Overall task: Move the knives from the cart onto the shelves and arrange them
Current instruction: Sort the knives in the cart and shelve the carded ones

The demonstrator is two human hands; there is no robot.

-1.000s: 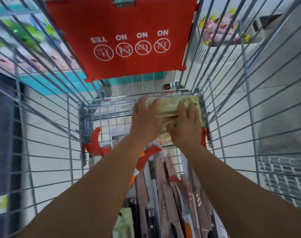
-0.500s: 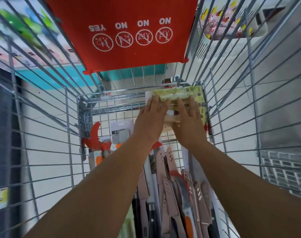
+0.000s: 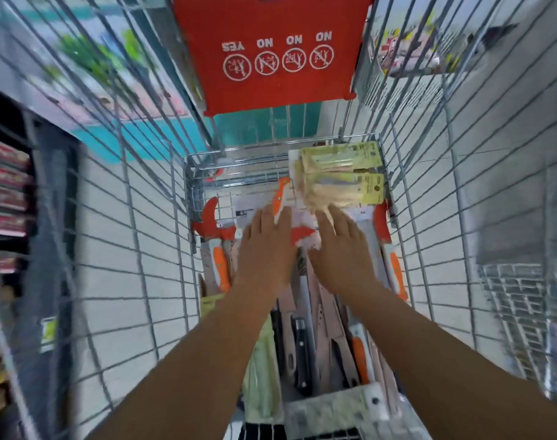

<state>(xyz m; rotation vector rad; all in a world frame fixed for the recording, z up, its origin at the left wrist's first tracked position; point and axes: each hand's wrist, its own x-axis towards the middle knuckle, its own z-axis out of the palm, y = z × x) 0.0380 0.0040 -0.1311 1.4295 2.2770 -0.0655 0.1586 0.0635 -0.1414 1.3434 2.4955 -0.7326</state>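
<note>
A: Deep inside the wire cart (image 3: 163,281), both hands are seen flat. The left hand (image 3: 266,249) is laid, fingers straight, over an orange-handled knife pack (image 3: 282,198); the right hand (image 3: 340,249) is spread, nothing gripped, its fingertips at the edge of the yellow-green carded knives (image 3: 340,182) stacked in the far right corner.

B: Best handling?

A: One squared bundle is probably best gathered by the card edges, blades kept inside the packaging, then lifted straight up past the wires. More knives (image 3: 302,338) are left along the cart floor; none shelved yet.

B: Writing?

A: On the red flap (image 3: 271,52), upside down, "YES" and three "NO" are read above circled pictograms. Card print is too blurred.
</note>
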